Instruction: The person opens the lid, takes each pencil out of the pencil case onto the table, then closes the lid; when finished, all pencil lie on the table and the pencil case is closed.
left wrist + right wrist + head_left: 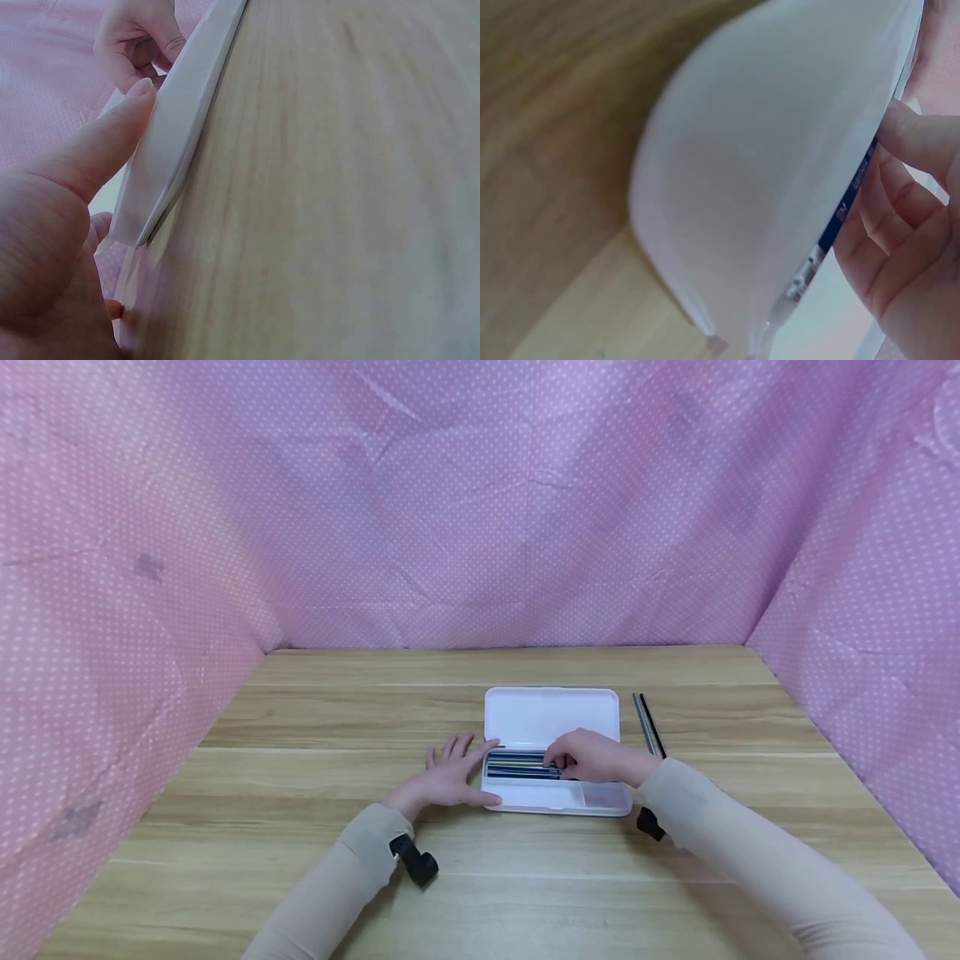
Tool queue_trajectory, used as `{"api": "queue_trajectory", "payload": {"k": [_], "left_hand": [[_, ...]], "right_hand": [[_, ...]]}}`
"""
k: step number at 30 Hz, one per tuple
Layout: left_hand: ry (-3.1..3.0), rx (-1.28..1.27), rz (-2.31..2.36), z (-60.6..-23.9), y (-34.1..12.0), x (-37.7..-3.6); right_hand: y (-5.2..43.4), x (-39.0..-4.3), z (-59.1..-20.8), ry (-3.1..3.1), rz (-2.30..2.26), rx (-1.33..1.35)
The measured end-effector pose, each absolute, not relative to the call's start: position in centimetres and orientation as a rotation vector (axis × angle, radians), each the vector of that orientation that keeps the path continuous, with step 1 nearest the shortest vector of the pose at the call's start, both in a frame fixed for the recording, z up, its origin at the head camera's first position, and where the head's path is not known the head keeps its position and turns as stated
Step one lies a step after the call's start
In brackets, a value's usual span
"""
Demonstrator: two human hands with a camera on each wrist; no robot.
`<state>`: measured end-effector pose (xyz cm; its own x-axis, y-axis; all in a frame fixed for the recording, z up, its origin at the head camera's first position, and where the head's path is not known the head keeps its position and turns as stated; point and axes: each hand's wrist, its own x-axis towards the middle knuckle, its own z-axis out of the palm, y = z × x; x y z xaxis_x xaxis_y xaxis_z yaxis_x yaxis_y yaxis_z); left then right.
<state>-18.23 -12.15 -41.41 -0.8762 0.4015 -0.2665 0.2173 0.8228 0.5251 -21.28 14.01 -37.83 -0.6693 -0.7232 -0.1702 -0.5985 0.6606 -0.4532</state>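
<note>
Head view: white pencil case [551, 718] lies open on the wooden desk [315, 710], lid flat toward the far side, tray toward the person. Dark blue pens or pencils [521, 765] lie in a row inside the tray. Left hand [450, 777] rests flat on the desk at the case's left edge, fingers spread and straight, index finger touching the rim, thumb against the near left corner. Right hand [592, 757] sits over the tray, fingers curled down onto the pencils; looks like a pinch on one, grip partly hidden. Two dark sticks [648, 724] lie just beside the case on its right, apart from both hands. Pink dotted cloth [480, 502] surrounds the desk on three sides. Beige sleeves, black wrist mounts.

Left wrist view: left thumb [97, 150] pressed on the white case wall [176, 127], right hand's fingers [139, 37] curled at the far end.

Right wrist view: case [780, 165] blurred and close, a blue pencil [851, 195] at its edge with right fingertips [919, 139] against it.
</note>
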Motion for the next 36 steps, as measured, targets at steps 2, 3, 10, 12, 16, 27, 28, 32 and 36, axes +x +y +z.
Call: {"api": "queue_trajectory", "payload": {"k": [2,3,10,12,16,27,28,32,36], "left_hand": [[2.636,0.467,0.699,-41.4,-12.1,-18.2],[2.635,0.467,0.701,-41.3,-12.1,-18.2],[2.634,0.463,0.695,-41.1,-12.1,-18.2],[2.635,0.459,0.691,-41.1,-12.1,-18.2],[2.636,0.452,0.683,-41.1,-12.1,-18.2],[2.618,0.446,0.703,-40.9,-12.2,-18.2],[2.618,0.446,0.703,-40.9,-12.2,-18.2],[2.626,0.448,0.695,-41.0,-12.1,-18.2],[2.631,0.453,0.677,-41.1,-12.1,-18.2]], "right_hand": [[14.0,-21.3,-37.8,2.542,-0.513,-1.056],[14.0,-21.3,-37.8,2.541,-0.512,-1.058],[14.2,-21.5,-38.0,2.531,-0.526,-1.080],[14.4,-21.6,-38.1,2.530,-0.536,-1.083],[14.7,-21.8,-38.1,2.530,-0.570,-1.078],[15.9,-22.2,-37.6,2.501,-0.814,-1.000],[16.0,-22.2,-37.7,2.497,-0.845,-0.992],[16.6,-22.3,-37.9,2.479,-0.976,-0.947],[17.3,-22.0,-38.0,2.451,-1.109,-0.791]]}}
